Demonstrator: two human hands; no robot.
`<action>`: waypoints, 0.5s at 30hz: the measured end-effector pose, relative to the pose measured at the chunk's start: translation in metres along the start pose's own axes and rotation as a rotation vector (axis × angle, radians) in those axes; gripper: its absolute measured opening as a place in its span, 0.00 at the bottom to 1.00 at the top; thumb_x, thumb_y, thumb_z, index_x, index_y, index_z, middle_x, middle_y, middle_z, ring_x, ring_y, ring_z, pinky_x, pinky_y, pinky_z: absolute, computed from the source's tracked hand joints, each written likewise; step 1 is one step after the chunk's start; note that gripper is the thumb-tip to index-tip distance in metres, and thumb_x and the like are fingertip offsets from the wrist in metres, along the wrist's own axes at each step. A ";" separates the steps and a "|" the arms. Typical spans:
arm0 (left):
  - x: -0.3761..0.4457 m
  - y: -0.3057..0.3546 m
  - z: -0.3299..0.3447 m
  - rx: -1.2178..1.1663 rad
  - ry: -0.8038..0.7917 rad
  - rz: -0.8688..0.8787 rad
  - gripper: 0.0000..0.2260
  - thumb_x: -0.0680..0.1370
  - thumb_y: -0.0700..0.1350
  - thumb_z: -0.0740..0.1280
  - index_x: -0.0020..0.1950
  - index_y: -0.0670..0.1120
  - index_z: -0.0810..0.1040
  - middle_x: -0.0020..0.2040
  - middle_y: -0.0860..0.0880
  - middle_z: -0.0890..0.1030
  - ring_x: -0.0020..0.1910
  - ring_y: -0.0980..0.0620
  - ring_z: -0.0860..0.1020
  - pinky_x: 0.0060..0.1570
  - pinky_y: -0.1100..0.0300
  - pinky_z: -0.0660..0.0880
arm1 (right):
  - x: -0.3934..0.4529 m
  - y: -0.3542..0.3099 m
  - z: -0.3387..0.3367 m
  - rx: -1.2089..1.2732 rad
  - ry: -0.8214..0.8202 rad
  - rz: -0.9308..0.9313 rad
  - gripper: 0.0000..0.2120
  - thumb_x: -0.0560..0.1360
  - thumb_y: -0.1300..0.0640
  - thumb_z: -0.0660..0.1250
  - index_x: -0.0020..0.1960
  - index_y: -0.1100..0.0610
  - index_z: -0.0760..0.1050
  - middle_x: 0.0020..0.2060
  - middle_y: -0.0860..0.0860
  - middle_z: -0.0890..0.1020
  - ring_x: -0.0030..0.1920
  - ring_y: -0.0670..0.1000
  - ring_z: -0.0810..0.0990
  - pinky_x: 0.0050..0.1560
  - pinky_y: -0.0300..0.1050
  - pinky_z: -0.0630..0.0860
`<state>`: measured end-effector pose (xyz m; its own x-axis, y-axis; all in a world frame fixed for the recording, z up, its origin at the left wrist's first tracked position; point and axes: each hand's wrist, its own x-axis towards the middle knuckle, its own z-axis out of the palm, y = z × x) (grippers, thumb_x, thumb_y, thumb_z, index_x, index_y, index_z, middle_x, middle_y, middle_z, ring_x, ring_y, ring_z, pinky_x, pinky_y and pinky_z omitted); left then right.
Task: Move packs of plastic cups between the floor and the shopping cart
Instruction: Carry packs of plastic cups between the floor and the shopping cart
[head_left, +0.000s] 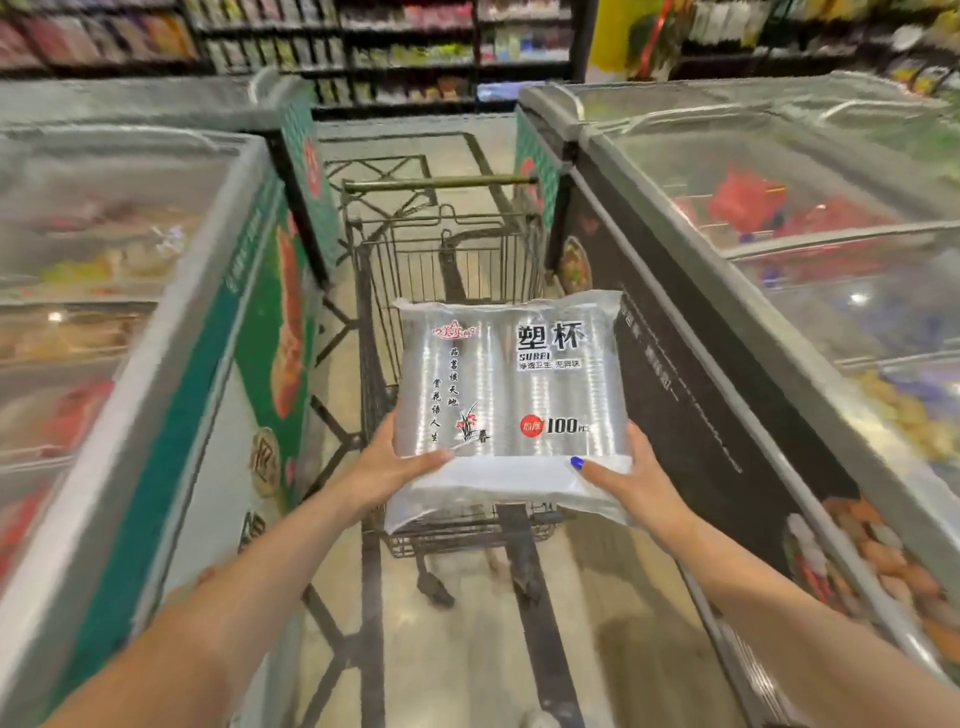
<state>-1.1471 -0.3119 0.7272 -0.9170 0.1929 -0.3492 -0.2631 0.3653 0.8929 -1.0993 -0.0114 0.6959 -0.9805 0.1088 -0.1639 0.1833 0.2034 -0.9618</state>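
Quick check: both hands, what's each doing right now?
Left hand: grips the pack of plastic cups at its near left corner.
Right hand: grips the same pack's near right corner.

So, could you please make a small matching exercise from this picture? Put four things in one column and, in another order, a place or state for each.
Things:
1. pack of plastic cups
2. shopping cart
3. left hand
4. right hand

Places or states:
A. stands in the aisle between two freezers
B. grips the pack's lower right corner
C. held above the cart
D. grips the pack's lower left corner

Pairs: 1-C, 2-A, 3-D, 4-B
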 end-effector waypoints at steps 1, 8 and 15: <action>0.008 -0.002 -0.004 -0.018 0.009 -0.015 0.43 0.73 0.49 0.73 0.79 0.48 0.49 0.67 0.57 0.64 0.62 0.57 0.65 0.59 0.66 0.62 | 0.017 0.003 0.002 -0.004 -0.033 0.013 0.33 0.70 0.55 0.76 0.70 0.49 0.64 0.57 0.42 0.79 0.56 0.42 0.80 0.61 0.45 0.77; 0.079 -0.020 -0.041 -0.047 0.030 -0.141 0.44 0.71 0.51 0.74 0.79 0.52 0.50 0.71 0.54 0.67 0.60 0.56 0.69 0.59 0.60 0.68 | 0.115 0.014 0.041 -0.024 -0.143 0.090 0.33 0.70 0.56 0.77 0.71 0.51 0.66 0.56 0.44 0.81 0.52 0.40 0.82 0.46 0.32 0.78; 0.169 -0.042 -0.061 -0.006 0.031 -0.208 0.38 0.72 0.46 0.74 0.77 0.48 0.57 0.69 0.52 0.69 0.60 0.55 0.70 0.57 0.61 0.67 | 0.183 0.048 0.073 -0.010 -0.132 0.238 0.37 0.67 0.48 0.78 0.71 0.45 0.65 0.58 0.46 0.82 0.54 0.48 0.83 0.55 0.47 0.79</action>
<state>-1.3098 -0.3501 0.6484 -0.8514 0.0854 -0.5174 -0.4496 0.3891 0.8040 -1.2751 -0.0532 0.6037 -0.9102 0.0271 -0.4132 0.4101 0.1970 -0.8905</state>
